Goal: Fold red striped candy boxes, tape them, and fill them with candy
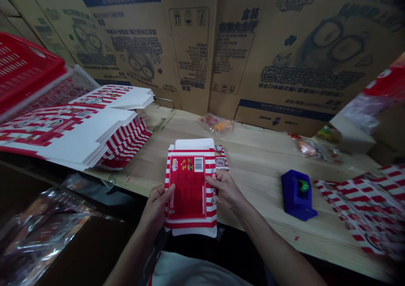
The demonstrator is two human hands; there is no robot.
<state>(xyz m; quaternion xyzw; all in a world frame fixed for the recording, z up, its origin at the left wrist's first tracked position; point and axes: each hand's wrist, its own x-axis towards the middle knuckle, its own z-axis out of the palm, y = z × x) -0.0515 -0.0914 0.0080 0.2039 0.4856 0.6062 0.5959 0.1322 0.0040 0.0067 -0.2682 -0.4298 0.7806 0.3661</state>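
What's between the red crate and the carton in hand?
Between the crate and the held carton: stacked flat striped cartons, seen in the head view.

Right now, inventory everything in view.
Flattened carton stacks: two, red and white, bench left
Plastic crate: one, red, far left
Cardboard boxes: several, tan, along back wall
Wooden workbench: one, pale, centre
Clear packets: at least two, orange contents, bench back
Blue block: one, green centre, bench right
Loose striped carton flats: several, red and white, right end
Plastic bags: several, clear, below bench, lower left
Carton: one, red and white, between hands
Left hand: one, on carton
Right hand: one, on carton
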